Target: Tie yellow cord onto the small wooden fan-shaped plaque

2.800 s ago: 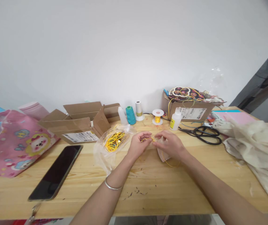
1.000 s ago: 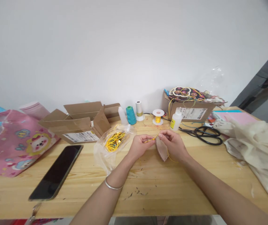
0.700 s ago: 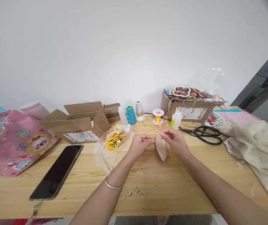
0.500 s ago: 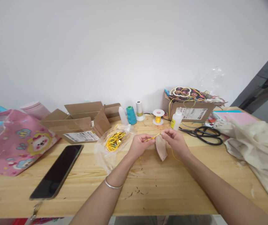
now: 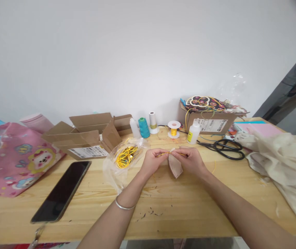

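A thin yellow cord [image 5: 166, 153] runs between my two hands over the wooden table. My left hand [image 5: 153, 160] is closed, pinching the cord between thumb and fingers. Also closed, my right hand [image 5: 192, 159] pinches the cord's other side. A small beige fabric piece [image 5: 175, 165] with a dark edge hangs between the hands, its top by my right fingertips. Whether the fingers grip the fabric too is hard to tell. Behind the hands stands a spool of yellow cord [image 5: 174, 130].
Left of the hands lies a plastic bag of yellow cord [image 5: 126, 157], then a phone [image 5: 61, 192] and an open carton [image 5: 85, 138]. Black scissors [image 5: 228, 148], a glue bottle [image 5: 194, 133] and cream cloth [image 5: 280, 162] are at right. Teal thread [image 5: 144, 128] stands behind.
My right hand has turned and dropped slightly, its fingers now more folded over the cord. The fabric piece has shifted a little left. A loose cord end now shows right of my right wrist.
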`<state>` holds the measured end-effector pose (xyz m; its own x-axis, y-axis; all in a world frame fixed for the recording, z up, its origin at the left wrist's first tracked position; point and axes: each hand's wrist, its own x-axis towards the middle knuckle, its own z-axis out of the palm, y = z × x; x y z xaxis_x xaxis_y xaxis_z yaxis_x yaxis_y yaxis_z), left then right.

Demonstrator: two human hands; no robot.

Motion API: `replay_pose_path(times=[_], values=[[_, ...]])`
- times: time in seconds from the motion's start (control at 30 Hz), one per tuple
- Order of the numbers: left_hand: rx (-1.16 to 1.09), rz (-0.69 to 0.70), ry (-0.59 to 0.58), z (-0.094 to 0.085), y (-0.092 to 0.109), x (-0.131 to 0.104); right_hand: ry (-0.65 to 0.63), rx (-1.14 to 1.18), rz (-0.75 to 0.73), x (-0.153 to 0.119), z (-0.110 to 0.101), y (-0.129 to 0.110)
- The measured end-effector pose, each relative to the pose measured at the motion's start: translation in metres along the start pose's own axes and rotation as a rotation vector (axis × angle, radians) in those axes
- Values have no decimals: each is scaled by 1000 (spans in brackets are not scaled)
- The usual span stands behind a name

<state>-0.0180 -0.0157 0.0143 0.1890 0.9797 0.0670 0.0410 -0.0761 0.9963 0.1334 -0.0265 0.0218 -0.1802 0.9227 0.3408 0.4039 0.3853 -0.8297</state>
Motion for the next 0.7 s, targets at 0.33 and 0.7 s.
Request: replay_pose_path(times=[0.33, 0.7], values=[[-7, -15, -58, 4, 7, -5, 84, 135, 187, 3, -4, -5], [41, 4, -12, 1, 1, -1, 94, 96, 154, 2, -2, -3]])
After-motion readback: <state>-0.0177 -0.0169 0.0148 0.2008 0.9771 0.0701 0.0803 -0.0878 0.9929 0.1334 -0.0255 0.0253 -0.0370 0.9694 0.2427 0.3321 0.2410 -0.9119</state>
